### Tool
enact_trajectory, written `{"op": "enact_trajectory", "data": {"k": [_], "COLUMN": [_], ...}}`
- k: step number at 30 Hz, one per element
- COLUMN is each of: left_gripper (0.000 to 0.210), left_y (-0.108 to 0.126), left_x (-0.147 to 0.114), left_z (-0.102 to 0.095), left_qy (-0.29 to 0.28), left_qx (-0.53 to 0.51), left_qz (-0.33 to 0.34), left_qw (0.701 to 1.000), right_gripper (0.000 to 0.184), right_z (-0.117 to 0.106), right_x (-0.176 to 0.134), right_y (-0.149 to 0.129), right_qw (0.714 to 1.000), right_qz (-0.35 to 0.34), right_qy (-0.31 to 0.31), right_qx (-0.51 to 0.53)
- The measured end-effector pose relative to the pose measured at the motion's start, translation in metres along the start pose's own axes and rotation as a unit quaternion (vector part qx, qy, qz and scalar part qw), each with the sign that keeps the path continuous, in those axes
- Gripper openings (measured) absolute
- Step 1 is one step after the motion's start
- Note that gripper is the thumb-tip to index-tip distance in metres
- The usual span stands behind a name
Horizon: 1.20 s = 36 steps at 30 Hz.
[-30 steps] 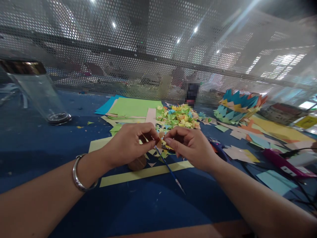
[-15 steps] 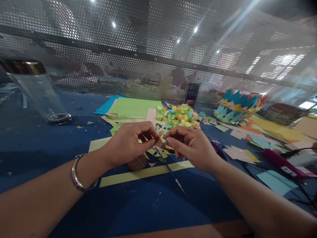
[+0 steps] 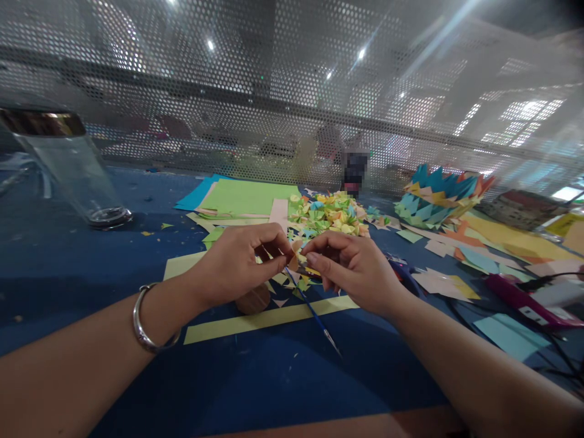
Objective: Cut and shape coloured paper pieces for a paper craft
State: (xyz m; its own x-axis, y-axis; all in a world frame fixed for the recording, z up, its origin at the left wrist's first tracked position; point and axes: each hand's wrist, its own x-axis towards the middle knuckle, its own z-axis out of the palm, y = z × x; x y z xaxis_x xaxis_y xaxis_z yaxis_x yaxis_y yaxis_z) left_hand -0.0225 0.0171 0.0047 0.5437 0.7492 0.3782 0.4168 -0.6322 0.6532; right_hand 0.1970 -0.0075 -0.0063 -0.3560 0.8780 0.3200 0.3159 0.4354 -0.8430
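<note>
Between my hands is a small peach-coloured paper flower (image 3: pixel 295 250). My left hand (image 3: pixel 246 258) pinches it at its left side. My right hand (image 3: pixel 347 264) has thumb and forefinger closed at the flower's right edge, and whether they grip a petal is too small to tell. Below them a thin blue brush (image 3: pixel 314 316) lies slantwise across a pale yellow paper strip (image 3: pixel 219 329). A round brown wooden piece (image 3: pixel 253 299) sits under my left hand, partly hidden by it. Just beyond is a heap of small folded paper flowers (image 3: pixel 335 213) in yellow, green, orange and blue.
Stacked green paper (image 3: pixel 250 198) lies at the back. A glass bottle (image 3: pixel 77 170) stands at the left. On the right are a layered paper crown shape (image 3: pixel 438 198), paper scraps (image 3: pixel 444 284), and a magenta power strip (image 3: pixel 524 301) with cables. A perforated metal screen (image 3: pixel 274 91) rises behind.
The peach paper flower has turned slightly between my fingers. Both hands stay in nearly the same place.
</note>
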Motion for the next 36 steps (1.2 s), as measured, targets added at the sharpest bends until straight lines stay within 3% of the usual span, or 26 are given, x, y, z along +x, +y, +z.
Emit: {"op": "enact_trajectory", "data": {"k": [36], "left_gripper": [0.004], "left_y": [-0.0018], "left_x": [0.0], "left_z": [0.0015], "left_qy": [0.009], "left_qx": [-0.024], "left_qz": [-0.012], "left_qw": [1.0], "right_gripper": [0.017], "right_z": [-0.0023], "right_x": [-0.0009], "right_y": [0.0009], "right_qw": [1.0], "right_qz": [0.004], "right_qy": [0.005], "right_qx": [-0.014]}}
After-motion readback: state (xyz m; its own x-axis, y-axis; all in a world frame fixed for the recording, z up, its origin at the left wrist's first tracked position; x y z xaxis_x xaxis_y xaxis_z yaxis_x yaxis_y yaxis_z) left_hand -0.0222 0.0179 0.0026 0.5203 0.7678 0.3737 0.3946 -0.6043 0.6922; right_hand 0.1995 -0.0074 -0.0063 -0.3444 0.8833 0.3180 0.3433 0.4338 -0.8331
